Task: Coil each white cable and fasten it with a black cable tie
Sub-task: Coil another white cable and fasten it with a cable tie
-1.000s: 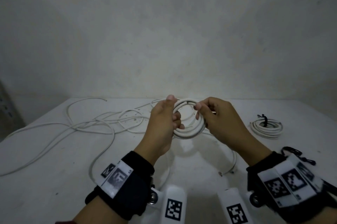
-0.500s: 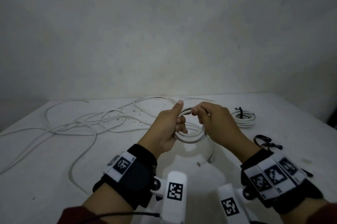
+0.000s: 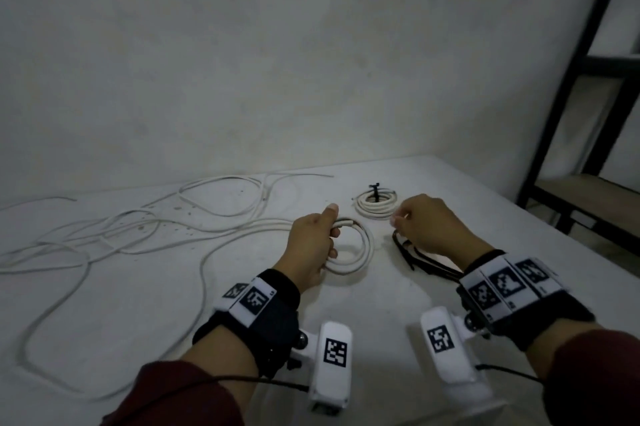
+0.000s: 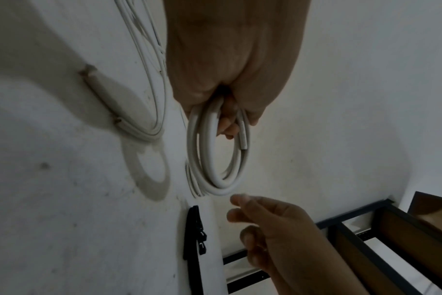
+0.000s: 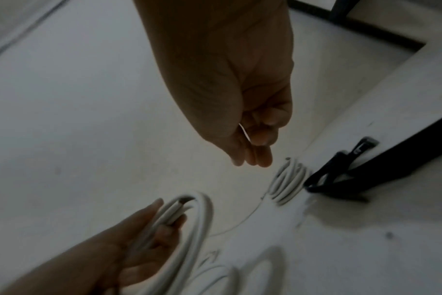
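Note:
My left hand [image 3: 330, 228] grips a small white cable coil [image 3: 362, 249] by its left side, thumb on top, just above the white table [image 3: 346, 294]. The left wrist view shows the coil [image 4: 215, 169] hanging from my curled fingers [image 4: 227, 123], one cut end sticking out. My right hand [image 3: 398, 224] hovers to the right with loosely curled fingers and holds nothing. Black cable ties [image 3: 415, 257] lie under it on the table. A finished coil [image 3: 375, 209] bound by a black tie lies farther back.
Several loose white cables [image 3: 138, 235] sprawl over the left half of the table. A black metal shelf frame [image 3: 561, 113] stands past the table's right edge. A plain wall [image 3: 277, 61] rises close behind the table.
My right hand let go of the coil and moved right, over the black ties. The left hand now holds the coil alone, lower. The head view swung to the right.

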